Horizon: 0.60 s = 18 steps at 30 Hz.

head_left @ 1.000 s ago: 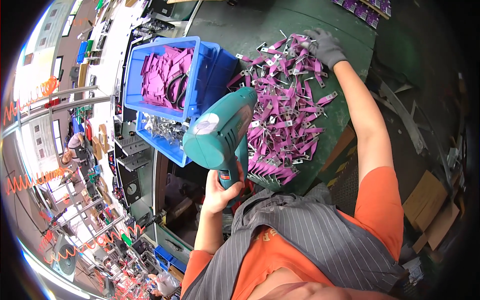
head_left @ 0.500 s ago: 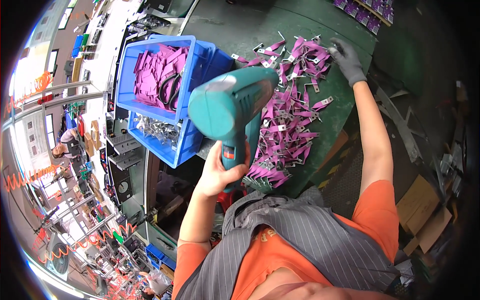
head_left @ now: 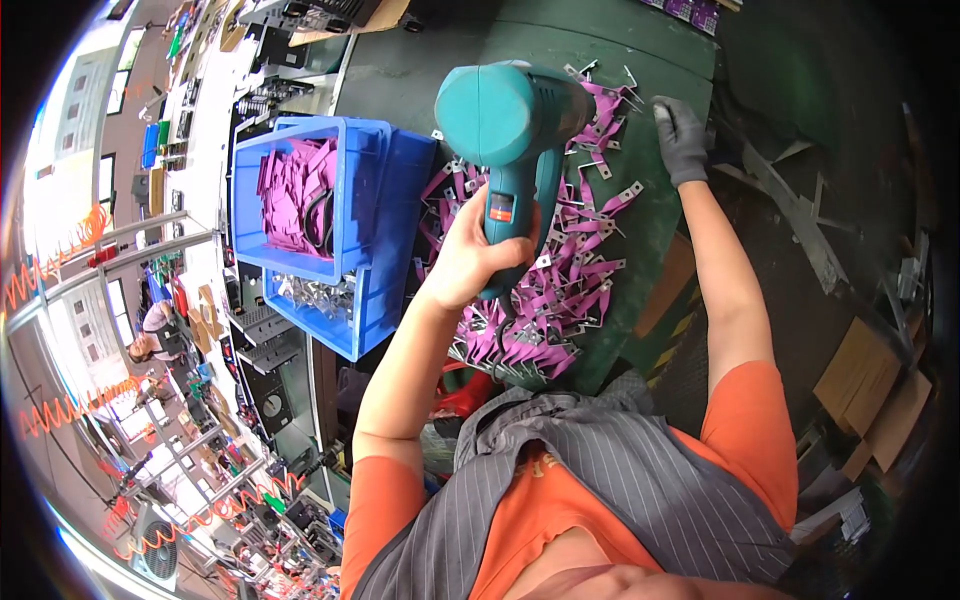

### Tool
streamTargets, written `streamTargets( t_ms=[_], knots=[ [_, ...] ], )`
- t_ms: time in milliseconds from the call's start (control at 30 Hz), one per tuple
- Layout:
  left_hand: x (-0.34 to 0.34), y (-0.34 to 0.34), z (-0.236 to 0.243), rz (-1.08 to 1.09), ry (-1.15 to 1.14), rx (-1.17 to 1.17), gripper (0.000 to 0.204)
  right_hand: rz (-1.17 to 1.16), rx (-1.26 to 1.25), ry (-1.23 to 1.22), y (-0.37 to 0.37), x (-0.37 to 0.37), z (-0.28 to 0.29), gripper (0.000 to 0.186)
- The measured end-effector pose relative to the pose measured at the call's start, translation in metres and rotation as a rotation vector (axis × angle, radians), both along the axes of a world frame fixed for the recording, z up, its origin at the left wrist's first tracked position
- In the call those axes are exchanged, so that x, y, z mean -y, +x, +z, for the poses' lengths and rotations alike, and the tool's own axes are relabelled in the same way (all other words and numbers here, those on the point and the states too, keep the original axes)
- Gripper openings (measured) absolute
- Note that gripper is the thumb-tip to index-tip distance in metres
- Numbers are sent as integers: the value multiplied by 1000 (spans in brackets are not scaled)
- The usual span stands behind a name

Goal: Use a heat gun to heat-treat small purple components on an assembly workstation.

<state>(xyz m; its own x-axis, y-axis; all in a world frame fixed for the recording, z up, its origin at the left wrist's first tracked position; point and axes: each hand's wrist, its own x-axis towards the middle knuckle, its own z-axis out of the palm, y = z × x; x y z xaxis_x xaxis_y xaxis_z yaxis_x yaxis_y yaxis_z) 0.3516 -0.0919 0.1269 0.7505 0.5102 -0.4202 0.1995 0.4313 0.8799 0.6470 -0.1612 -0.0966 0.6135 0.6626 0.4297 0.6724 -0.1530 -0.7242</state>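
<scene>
My left hand (head_left: 474, 250) is wrapped round the handle of a teal heat gun (head_left: 487, 112), holding it above the workbench. The gun's nozzle end points right, over the far part of a pile of metal strips with purple sleeves (head_left: 575, 255), and hides some of them. To the right of the pile's far end is my right hand (head_left: 682, 142), in a grey glove. Its fingers are curled in, and no strip shows in them. Along the pile's near edge, several strips lie side by side in a row.
Left of the pile stand blue bins, one (head_left: 345, 200) with flat purple sleeves and a black-handled tool, a lower one (head_left: 330, 325) with bare metal pieces. Purple packs (head_left: 695, 12) lie at the bench's far edge. Cardboard (head_left: 860, 385) lies on the right; another person (head_left: 155, 335) is far left.
The heat gun in my left hand has moved farther away and a little right. My right hand has come off the strips at the far end, its fingers now curled. The view has shifted slightly.
</scene>
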Motion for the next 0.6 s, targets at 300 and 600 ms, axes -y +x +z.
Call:
streamTargets(
  t_ms=[300, 600],
  knots=[
    [-7, 28, -9, -27, 16, -26, 39, -8, -22, 20, -3, 2, 4, 25],
    [-8, 27, -8, 37, -3, -4, 35, -1, -68, 27, -5, 0, 5, 22]
  ],
)
